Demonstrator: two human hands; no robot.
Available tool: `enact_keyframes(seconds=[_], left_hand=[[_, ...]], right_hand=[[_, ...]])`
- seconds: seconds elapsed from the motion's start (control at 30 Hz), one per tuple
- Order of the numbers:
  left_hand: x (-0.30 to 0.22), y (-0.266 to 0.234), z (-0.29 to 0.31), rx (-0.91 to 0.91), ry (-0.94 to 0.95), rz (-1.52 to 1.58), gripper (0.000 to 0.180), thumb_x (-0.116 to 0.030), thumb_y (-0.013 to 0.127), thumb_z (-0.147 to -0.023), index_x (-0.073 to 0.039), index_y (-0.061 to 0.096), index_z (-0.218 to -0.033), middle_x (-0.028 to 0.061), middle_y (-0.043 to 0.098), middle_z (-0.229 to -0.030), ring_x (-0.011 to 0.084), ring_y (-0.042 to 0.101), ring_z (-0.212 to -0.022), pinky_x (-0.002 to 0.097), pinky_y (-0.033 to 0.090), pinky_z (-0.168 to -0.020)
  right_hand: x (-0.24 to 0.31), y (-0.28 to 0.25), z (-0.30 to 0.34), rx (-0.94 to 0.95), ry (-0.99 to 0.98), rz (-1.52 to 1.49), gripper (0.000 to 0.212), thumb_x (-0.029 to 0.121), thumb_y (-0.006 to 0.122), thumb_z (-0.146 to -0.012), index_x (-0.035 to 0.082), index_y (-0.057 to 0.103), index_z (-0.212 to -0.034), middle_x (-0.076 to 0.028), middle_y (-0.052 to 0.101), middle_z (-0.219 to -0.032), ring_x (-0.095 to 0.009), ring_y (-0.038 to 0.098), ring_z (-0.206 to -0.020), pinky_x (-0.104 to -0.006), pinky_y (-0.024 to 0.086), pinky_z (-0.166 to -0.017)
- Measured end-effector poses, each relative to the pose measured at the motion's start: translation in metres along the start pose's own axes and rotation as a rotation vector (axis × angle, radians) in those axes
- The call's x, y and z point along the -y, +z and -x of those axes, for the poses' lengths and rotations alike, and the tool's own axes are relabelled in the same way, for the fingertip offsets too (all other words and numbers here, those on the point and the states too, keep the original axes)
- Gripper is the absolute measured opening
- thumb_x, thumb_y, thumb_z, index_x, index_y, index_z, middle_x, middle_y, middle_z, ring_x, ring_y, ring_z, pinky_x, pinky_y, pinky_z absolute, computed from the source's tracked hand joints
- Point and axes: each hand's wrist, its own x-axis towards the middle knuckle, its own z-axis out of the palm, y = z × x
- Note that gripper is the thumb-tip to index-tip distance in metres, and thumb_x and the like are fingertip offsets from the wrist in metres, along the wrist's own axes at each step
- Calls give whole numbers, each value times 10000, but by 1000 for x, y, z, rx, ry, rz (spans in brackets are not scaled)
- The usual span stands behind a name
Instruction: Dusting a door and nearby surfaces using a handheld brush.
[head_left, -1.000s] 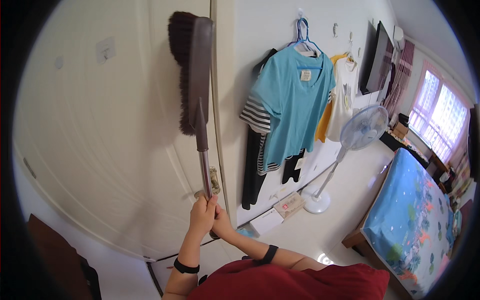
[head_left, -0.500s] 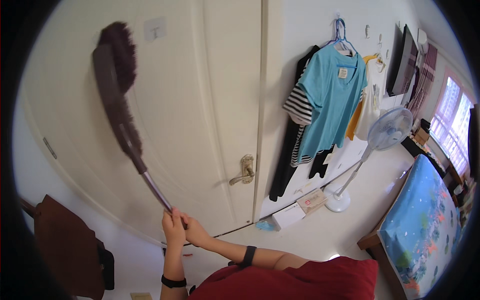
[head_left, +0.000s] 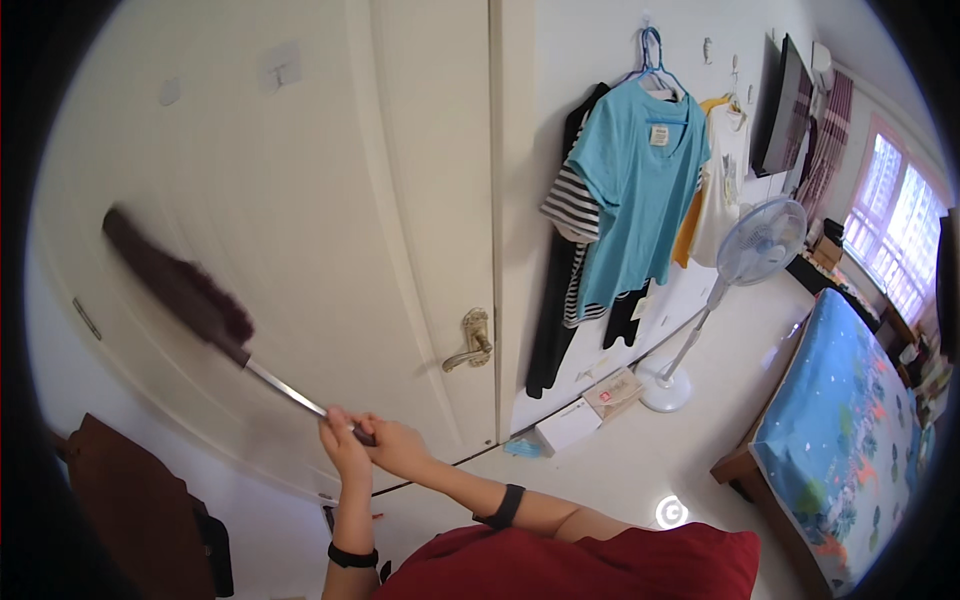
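A dark brown fluffy duster (head_left: 178, 285) with a silver shaft stretches up and to the left from my hands, its head against or just in front of the cream door (head_left: 320, 200). My left hand (head_left: 345, 440) is closed round the handle, near where the shaft begins. Right beside it, my right hand (head_left: 397, 447) grips the handle's lower end. Motion blurs the duster's head a little, so I cannot tell whether it touches the door. The brass door handle (head_left: 477, 340) lies to the right of both hands.
Right of the door, a blue T-shirt (head_left: 640, 170) and other clothes hang on the wall. A standing fan (head_left: 760, 240), a white box (head_left: 570, 427) and a bed (head_left: 835, 430) are on the right. Something brown (head_left: 135, 510) stands at lower left.
The duster's head has swung down and to the left across the door, from near the top to a lower slant. Both hands keep their grip, and the view has shifted slightly.
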Motion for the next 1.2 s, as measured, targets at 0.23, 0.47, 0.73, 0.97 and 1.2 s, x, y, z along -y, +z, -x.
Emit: enact_keyframes(seconds=[0.23,0.47,0.73,0.97,1.2], left_hand=[[-4,123,14,484,-59,-230,260,-278,442,-1008,-42,445,-899,30,496,-646,118,523,-578,280,455,-566],[-1,158,24,540,1,-473,259,-262,470,-990,-30,469,-875,28,517,-590,120,516,-539,279,433,-539],[-15,66,14,293,37,-547,240,-253,486,-965,-29,515,-884,64,582,-592,205,591,-559,337,461,-557],[-15,-70,6,-86,15,-152,286,-282,417,-1018,-55,432,-844,48,498,-625,145,535,-568,291,471,-586],[-12,-159,13,-367,-182,-74,404,-384,412,-1008,-35,447,-808,81,548,-638,169,566,-566,305,454,-527]], right_hand=[[-60,-75,26,-457,-26,-553,322,153,653,-804,36,578,-1095,-137,626,-847,-231,600,-748,-329,471,-683],[-81,-95,35,-473,-56,-714,366,126,672,-829,14,525,-1144,-37,600,-923,-98,533,-831,-271,458,-705],[-40,-19,11,-223,-154,-826,391,169,650,-844,31,535,-1191,-107,641,-932,-204,617,-844,-332,481,-751],[26,57,-10,189,-83,-219,540,278,601,-820,117,499,-1326,-218,626,-1077,-413,606,-963,-456,485,-781],[62,114,-9,350,-186,-44,490,314,621,-807,72,552,-1228,-223,644,-1010,-425,611,-914,-452,480,-759]])
